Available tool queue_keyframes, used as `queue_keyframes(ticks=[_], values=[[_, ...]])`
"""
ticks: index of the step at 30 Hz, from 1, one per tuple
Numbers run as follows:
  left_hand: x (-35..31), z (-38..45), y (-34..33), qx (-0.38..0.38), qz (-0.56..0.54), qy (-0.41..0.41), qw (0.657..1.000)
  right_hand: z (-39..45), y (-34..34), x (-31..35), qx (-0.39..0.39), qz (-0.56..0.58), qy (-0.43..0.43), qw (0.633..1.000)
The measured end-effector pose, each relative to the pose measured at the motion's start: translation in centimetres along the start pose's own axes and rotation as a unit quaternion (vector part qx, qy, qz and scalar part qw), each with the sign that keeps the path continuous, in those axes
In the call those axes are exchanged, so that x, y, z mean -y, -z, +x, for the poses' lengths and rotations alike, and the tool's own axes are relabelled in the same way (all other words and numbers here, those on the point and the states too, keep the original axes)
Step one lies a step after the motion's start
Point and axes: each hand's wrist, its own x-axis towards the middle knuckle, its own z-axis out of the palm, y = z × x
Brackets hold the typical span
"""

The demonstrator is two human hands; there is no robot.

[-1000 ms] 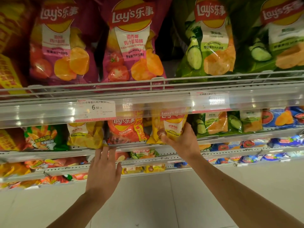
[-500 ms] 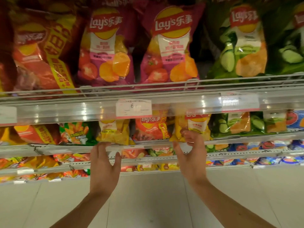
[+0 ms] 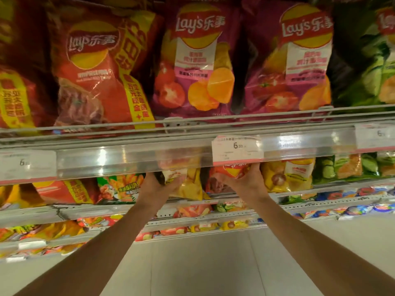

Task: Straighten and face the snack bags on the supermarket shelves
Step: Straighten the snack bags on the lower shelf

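On the second shelf, my left hand [image 3: 159, 186] grips a yellow chip bag [image 3: 189, 184] from its left side. My right hand [image 3: 245, 181] holds the lower part of a red chip bag [image 3: 218, 184] next to it, fingers curled round it. The tops of both bags are hidden behind the clear price rail [image 3: 132, 159] of the shelf above. Right of my right hand stands another yellow bag [image 3: 292, 176], then green cucumber bags [image 3: 342, 167]. On the shelf above stand a large red bag [image 3: 96, 67] and two purple tomato bags [image 3: 198, 60].
A price tag [image 3: 237, 149] reading 6.50 hangs on the rail just above my right hand. A green fries bag [image 3: 119, 189] and a red bag [image 3: 64, 192] sit left of my left hand. Lower shelves hold several small bags. Pale floor [image 3: 203, 263] lies below.
Both hands rose from the shelf edge into the second shelf; the left took the yellow bag, the right left the other yellow bag for the red one. The view shifted left.
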Motion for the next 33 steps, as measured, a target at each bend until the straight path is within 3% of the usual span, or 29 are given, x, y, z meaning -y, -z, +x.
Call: queue_keyframes(ticks=[5,10,15,25,33], values=[[0.0,2.3,0.6,0.074,0.020,0.053,0.996,0.7,-1.0,-0.3,0.023,0.015,0.013,1.000],[-0.5,2.5,1.0,0.120,0.018,0.115,0.986,0.4,-1.4,0.5,-0.021,0.017,0.014,1.000],[-1.0,1.9,1.8,0.127,-0.035,0.104,0.986,-0.6,-1.2,0.9,-0.056,-0.002,-0.019,0.998],[-1.2,1.1,2.0,0.066,-0.071,0.093,0.991,-4.0,-0.7,3.2,-0.167,-0.082,-0.008,0.983],[-1.9,0.3,0.8,0.027,-0.082,0.064,0.994,-7.1,3.8,1.5,-0.137,-0.083,-0.030,0.987]])
